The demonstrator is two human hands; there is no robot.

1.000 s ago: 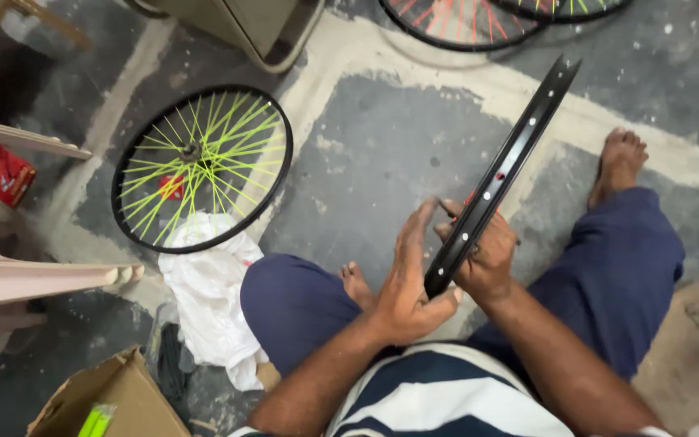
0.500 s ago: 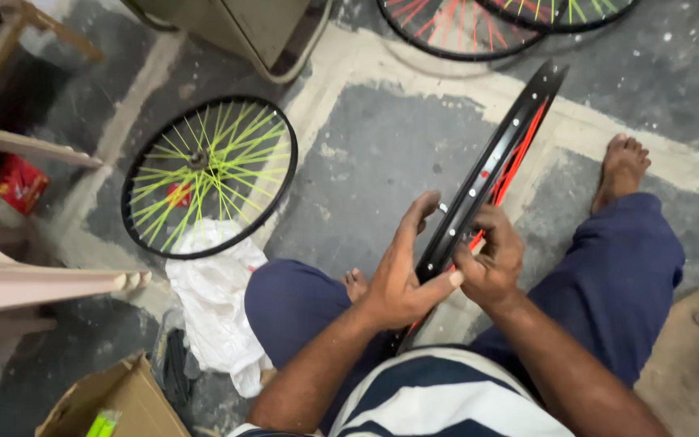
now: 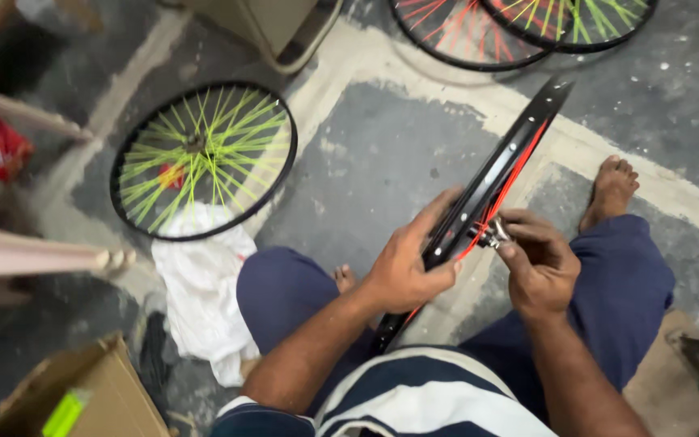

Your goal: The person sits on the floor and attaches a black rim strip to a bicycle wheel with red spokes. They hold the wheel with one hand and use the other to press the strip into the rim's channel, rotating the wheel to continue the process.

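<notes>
Our left hand (image 3: 402, 271) grips the black rim (image 3: 491, 182) edge-on, fingers closed round it; right hand (image 3: 540, 263) fingers pinch the metal hub (image 3: 493, 235) among red spokes (image 3: 515, 174).

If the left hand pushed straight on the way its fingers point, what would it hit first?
The left hand already grips the black wheel rim, fingers pointing up along it. Past the fingertips, the line seems to run along the rim's face, then over bare floor. Depth is unclear from this single view.

A black wheel rim (image 3: 502, 174) with red spokes stands edge-on, tilted, over the lap.
</notes>
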